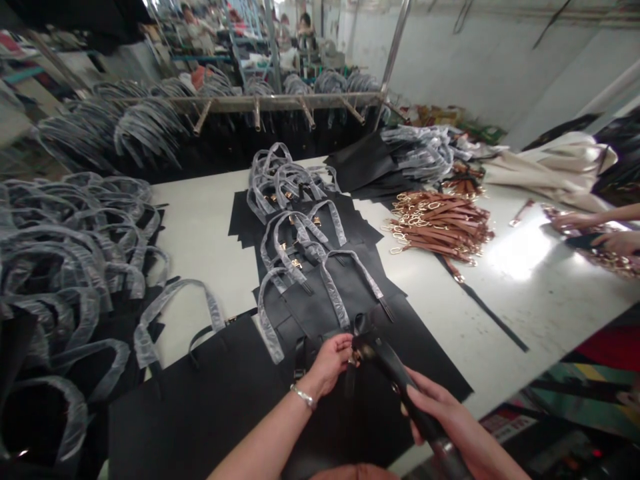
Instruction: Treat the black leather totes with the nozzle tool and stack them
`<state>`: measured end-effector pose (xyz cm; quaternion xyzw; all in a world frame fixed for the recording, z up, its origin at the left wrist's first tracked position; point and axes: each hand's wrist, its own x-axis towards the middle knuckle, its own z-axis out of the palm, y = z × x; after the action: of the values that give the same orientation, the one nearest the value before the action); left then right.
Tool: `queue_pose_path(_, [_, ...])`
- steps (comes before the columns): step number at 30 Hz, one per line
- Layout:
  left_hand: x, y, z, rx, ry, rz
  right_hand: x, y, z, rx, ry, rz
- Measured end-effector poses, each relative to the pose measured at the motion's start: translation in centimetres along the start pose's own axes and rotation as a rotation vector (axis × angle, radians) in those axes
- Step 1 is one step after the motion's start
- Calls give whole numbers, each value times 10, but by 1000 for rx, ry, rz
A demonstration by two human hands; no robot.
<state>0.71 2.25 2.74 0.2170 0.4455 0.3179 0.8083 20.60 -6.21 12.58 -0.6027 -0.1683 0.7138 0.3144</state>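
My right hand (425, 403) is wrapped round a black handheld tool (390, 370) whose front end points up and left. Close to that end, my left hand (333, 363), with a bracelet at the wrist, has its fingers closed on a small piece too hidden to name. Both hands are over black panels (200, 400) lying on the table. A black strap with a buckle (300, 360) lies just left of my left hand. Beyond the hands, plastic-wrapped handles (335, 293) with gold-coloured clasps (296, 264) rest on overlapping black panels.
Brown straps with gold rings (445, 223) are piled on the white table (205, 233). Wrapped handles (55, 267) heap at the left. A metal rack (280, 101) stands behind. Another person's hands (585, 221) work at the right.
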Motion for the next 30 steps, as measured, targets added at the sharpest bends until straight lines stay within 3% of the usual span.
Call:
queue_pose_path(6, [-1,-5,0,-193,59,0,1,0,-2,11,58,-37])
queue_pose_path(14, [1,0,4,-435,109,-162,4,2,4,-32,65,-69])
queue_pose_path(22, [2,-5,0,-313,242,-66,-12,4,-4,-127,136,-72])
queue_pose_path(30, [0,-7,-1,-267,260,-81,-11,13,1,-185,108,-72])
